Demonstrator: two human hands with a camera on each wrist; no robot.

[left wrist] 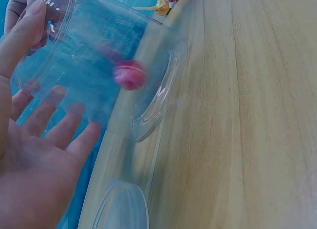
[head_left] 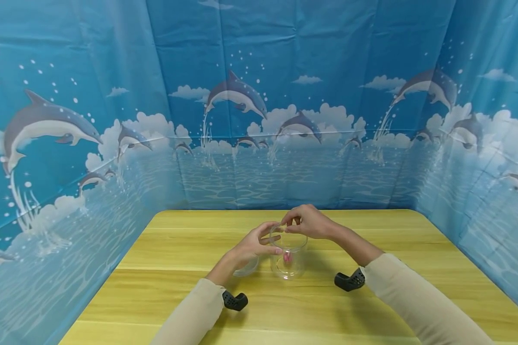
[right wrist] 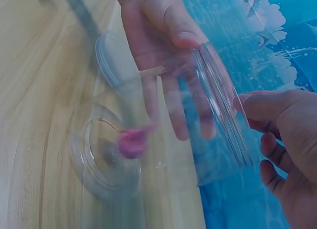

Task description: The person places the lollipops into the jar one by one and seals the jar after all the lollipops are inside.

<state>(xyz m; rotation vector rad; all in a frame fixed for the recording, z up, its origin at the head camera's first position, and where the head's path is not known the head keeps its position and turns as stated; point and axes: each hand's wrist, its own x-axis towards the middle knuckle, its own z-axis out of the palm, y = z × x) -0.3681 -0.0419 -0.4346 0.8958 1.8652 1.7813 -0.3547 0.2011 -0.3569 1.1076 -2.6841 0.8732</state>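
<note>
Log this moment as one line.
left hand: holding clear jar | right hand: at jar mouth | pink lollipop: inside jar | lid: off, on table

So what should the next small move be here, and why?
Probably lift the right hand away from the clear jar: the pink lollipop is already inside, below that hand, while the left hand seems placed to steady the jar.
</note>
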